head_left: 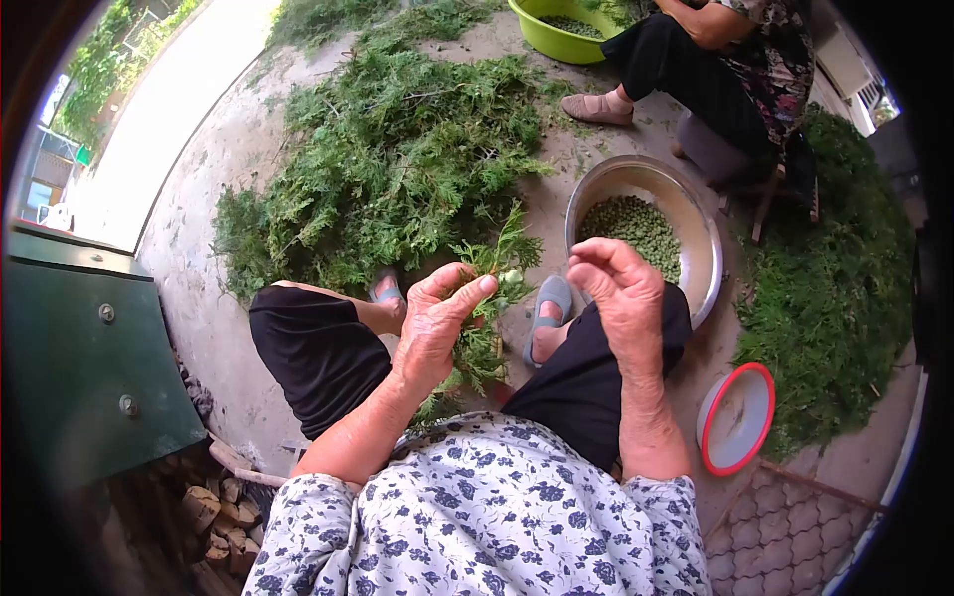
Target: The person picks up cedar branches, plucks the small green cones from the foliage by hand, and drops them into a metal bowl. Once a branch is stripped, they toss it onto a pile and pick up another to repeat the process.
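Note:
My left hand (437,323) is closed on a green conifer sprig (482,348), its thumb pressed against the index finger. Close to that thumb tip, a pale green cone (513,277) shows on the sprig. To the right, my right hand (628,298) is raised with its fingers curled toward the thumb in a pinch; whatever lies between the fingertips is too small to make out. Behind that hand a metal bowl (708,214) stands on the ground, partly filled with small green cones (636,226). My right hand and knee cover its near edge.
A large heap of cut conifer branches (397,159) lies ahead, another heap (825,298) at right. A seated person (715,79) is near a lime-green basin (556,40). A red-rimmed bowl (763,422) sits at right. Firewood (224,526) lies below a green metal panel (89,358).

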